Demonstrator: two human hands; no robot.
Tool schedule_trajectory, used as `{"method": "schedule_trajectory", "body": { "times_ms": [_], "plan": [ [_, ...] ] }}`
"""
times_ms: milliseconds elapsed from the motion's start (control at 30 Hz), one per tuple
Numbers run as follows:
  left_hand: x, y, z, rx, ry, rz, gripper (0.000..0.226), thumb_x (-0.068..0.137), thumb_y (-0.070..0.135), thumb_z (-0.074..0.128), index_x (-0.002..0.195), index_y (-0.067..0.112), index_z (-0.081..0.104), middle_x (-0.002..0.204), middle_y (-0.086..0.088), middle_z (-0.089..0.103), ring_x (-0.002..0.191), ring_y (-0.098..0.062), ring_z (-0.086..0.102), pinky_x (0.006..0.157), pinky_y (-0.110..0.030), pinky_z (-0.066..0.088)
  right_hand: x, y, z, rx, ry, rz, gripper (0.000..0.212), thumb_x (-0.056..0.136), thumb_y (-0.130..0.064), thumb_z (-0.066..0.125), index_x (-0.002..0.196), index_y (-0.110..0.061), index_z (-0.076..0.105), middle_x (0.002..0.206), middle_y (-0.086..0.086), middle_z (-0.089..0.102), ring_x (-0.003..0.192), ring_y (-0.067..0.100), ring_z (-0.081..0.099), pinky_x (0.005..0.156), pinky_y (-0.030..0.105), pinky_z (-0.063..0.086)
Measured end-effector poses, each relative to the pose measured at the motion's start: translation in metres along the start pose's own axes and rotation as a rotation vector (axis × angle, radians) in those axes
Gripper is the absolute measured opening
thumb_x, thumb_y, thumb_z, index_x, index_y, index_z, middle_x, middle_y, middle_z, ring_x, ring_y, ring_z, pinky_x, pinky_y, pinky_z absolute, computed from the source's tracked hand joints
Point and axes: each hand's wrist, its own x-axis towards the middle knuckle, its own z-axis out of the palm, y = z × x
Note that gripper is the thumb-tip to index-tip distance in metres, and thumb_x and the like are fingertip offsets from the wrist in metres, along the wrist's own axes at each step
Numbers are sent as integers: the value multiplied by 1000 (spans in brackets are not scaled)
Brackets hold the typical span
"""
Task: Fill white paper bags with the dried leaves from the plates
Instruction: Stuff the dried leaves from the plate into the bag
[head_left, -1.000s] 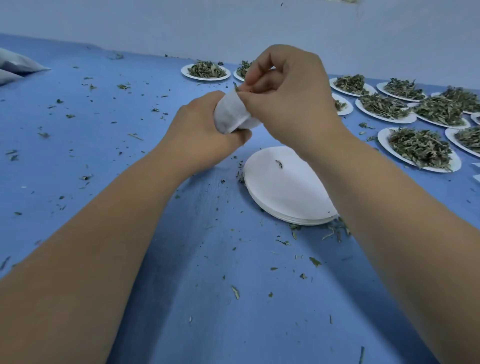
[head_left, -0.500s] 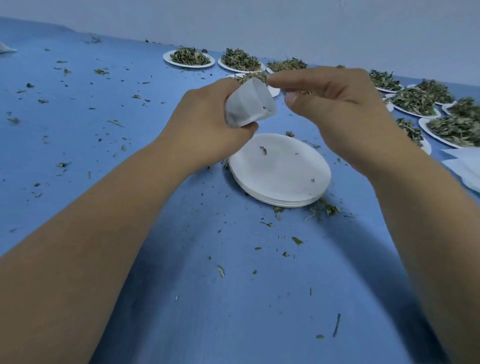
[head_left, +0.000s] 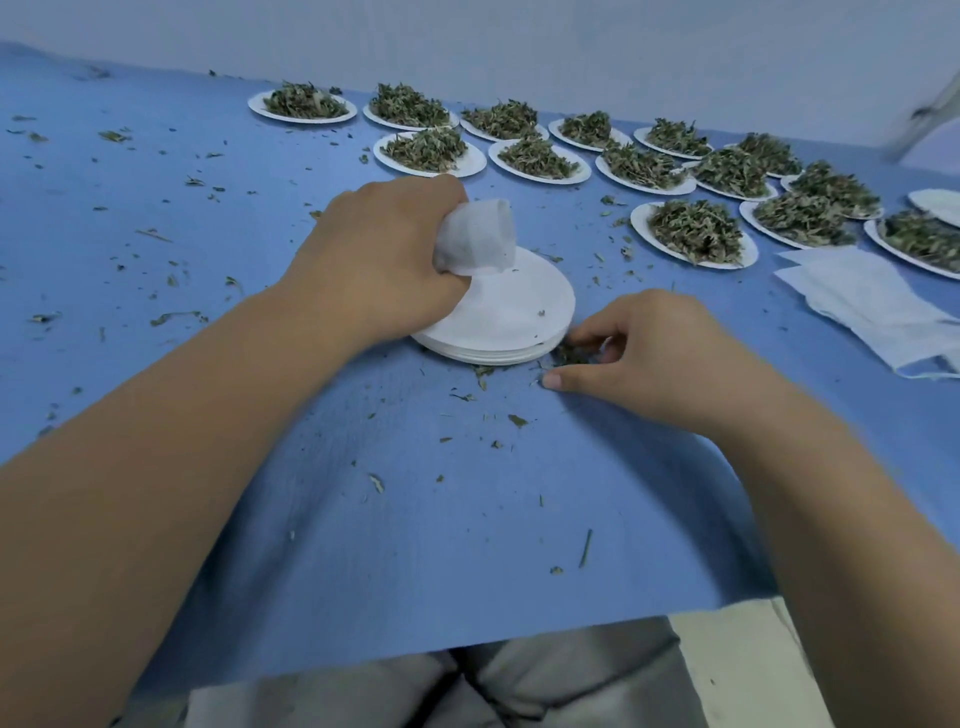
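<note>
My left hand grips a white paper bag, its open mouth tipped up to the right above a stack of empty white plates. My right hand is down on the blue table, fingers curled around a small heap of spilled dried leaves at the stack's right edge. Several white plates heaped with dried leaves stand at the back, the nearest to the right of the bag.
A pile of flat white paper bags lies at the right edge. Leaf crumbs are scattered over the blue table cover. The table's near edge runs above my lap. A pale wall stands behind the plates.
My right hand has dropped from the bag's mouth to the spilled leaves beside the plate stack. My left hand has lowered the bag toward the stack.
</note>
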Motion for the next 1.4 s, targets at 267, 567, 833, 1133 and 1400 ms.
{"method": "schedule_trajectory", "body": {
  "times_ms": [267,567,833,1133,1400],
  "plan": [
    [1,-3,2,-14,-7,-19,27,79,35,66,104,32,57,95,9,62,86,-21,56,70,-35,45,-1,-3,4,76,39,-12,13,84,-19,76,77,-28,80,70,-31,66,80,-11,60,57,6,48],
    [2,-6,2,-30,-25,-40,25,79,35,64,103,33,57,93,10,62,85,-20,57,72,-39,50,7,-10,-38,212,97,-31,19,83,-15,74,70,-28,78,57,-15,68,40,2,54,35,12,36],
    [4,-9,5,-39,20,-42,22,76,36,61,97,35,56,85,10,60,77,-16,57,64,-38,50,46,-62,-37,472,151,-214,9,83,-15,80,81,-23,80,68,-10,73,54,3,60,46,19,44],
    [6,-16,8,-89,75,-99,16,77,41,65,84,35,52,74,14,57,70,-4,53,56,-30,45,65,-74,-25,500,231,-316,12,82,-4,75,79,-16,77,73,-4,75,63,4,67,57,24,52],
    [6,-19,4,-218,100,-185,22,76,45,71,78,37,51,73,16,59,73,-2,56,59,-30,47,59,-73,-22,560,281,-331,31,92,-3,50,91,-14,79,57,-27,61,54,-5,57,47,10,36]
  ]
}}
